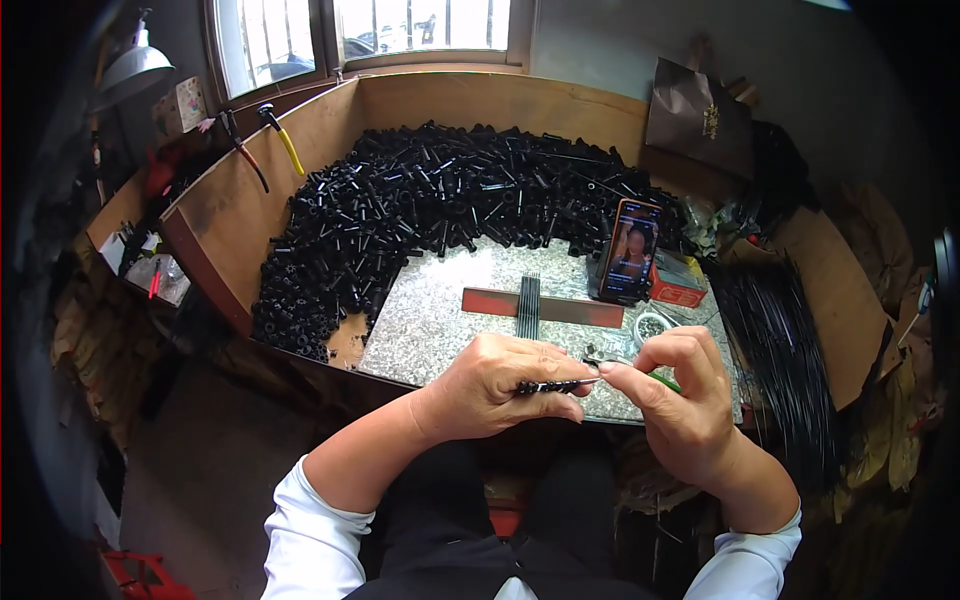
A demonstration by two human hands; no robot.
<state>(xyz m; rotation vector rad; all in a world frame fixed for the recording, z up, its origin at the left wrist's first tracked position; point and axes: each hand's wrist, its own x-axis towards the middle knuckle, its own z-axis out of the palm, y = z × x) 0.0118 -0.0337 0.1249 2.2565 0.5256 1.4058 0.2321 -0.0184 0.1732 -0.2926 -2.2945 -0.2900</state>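
Observation:
Over the near edge of a speckled stone-like slab (430,300), my left hand (500,385) is closed round a thin rod with small black pieces (548,387) along it. My right hand (690,390) meets it at the rod's right end, thumb and index finger pinched there. What that pinch holds is too small to make out. A green-handled tool (664,381) shows beside the right fingers; whether the hand touches it is unclear. Just beyond my hands, a bundle of thin dark rods (529,300) lies across a red-brown bar (590,312).
A large heap of short black tubes (430,190) fills the back and left of the wooden-walled bench (480,98). A phone (630,250) stands upright by a red box (678,280) and a white ring (655,325). Long black rods (785,350) lie right. Pliers (282,140) hang on the left wall.

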